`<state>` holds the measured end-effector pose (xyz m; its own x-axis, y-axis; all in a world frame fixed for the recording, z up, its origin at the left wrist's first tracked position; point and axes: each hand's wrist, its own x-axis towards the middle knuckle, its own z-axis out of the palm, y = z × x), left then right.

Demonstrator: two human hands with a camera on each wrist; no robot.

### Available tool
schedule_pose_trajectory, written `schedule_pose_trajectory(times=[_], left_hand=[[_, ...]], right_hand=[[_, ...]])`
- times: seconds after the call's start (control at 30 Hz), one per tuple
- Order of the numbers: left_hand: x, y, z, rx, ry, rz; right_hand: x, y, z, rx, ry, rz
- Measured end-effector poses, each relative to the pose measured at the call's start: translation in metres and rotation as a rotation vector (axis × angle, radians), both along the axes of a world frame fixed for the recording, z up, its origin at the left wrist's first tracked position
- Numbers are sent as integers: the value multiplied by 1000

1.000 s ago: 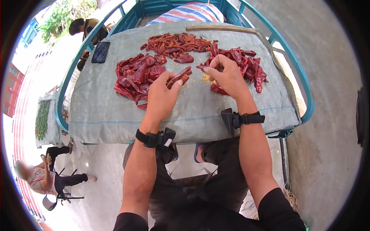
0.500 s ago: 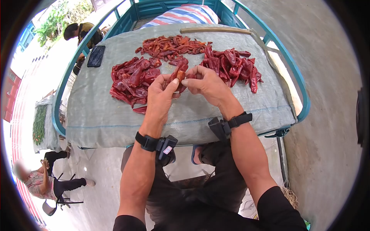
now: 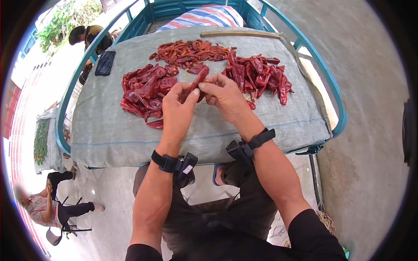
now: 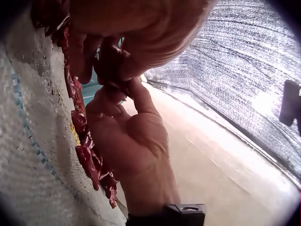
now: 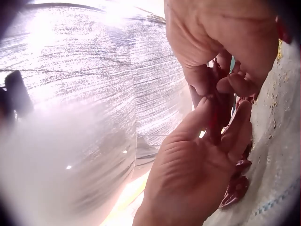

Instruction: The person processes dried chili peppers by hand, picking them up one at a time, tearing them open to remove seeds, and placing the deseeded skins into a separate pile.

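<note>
Between both hands, over the cloth-covered cart, is a dark red dried chili pepper point(image 3: 200, 78). My left hand point(image 3: 178, 106) grips it, thumb on the near side; in the right wrist view its lower part point(image 5: 215, 118) lies between the left thumb and fingers. My right hand point(image 3: 229, 101) pinches the pepper with thumb and fingertips close beside the left thumb. Beyond the hands lies a heap of smaller, orange-red chili pieces point(image 3: 187, 51). Whole glossy chilies are heaped on the left point(image 3: 146, 89) and on the right point(image 3: 257, 74).
A grey woven sheet point(image 3: 117, 139) covers the surface, inside the cart's teal rails point(image 3: 324, 71). A phone point(image 3: 105, 63) lies at the left edge, a wooden strip point(image 3: 241, 33) at the far edge. One person sits at lower left; another bends at upper left.
One second ago the hands were apart, each with chili in its fingers. The right hand has moved left, and both hands now meet at the pepper. The head view has shifted slightly.
</note>
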<state>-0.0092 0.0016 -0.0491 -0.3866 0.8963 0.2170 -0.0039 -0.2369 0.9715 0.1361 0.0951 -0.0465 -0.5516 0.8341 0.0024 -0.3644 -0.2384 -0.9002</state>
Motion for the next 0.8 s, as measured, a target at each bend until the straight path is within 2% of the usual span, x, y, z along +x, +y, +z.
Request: schedule_pose_trajectory(times=[0.17,0.4,0.5,0.57,0.67,0.73,0.8], left_hand=[[-1,-3,8,-58,-200,24],[-3,-4,6,-126,-213,-105],[-7,-4,4,-175,-188,-172],[-7,-4,2,-199,-146,-206],[-2,-3,0,-175,79,-176],[4,-5,2,-85,166,-36],[2,-3,-3,-15,255,106]], right_hand=[[10,1,9,57,-59,-7],[10,-5,22,-59,55,68],[14,-1,20,-40,21,91],[20,1,21,4,-34,104],[32,7,28,77,-150,68],[48,9,49,139,-298,2],[69,22,50,378,-551,-153]])
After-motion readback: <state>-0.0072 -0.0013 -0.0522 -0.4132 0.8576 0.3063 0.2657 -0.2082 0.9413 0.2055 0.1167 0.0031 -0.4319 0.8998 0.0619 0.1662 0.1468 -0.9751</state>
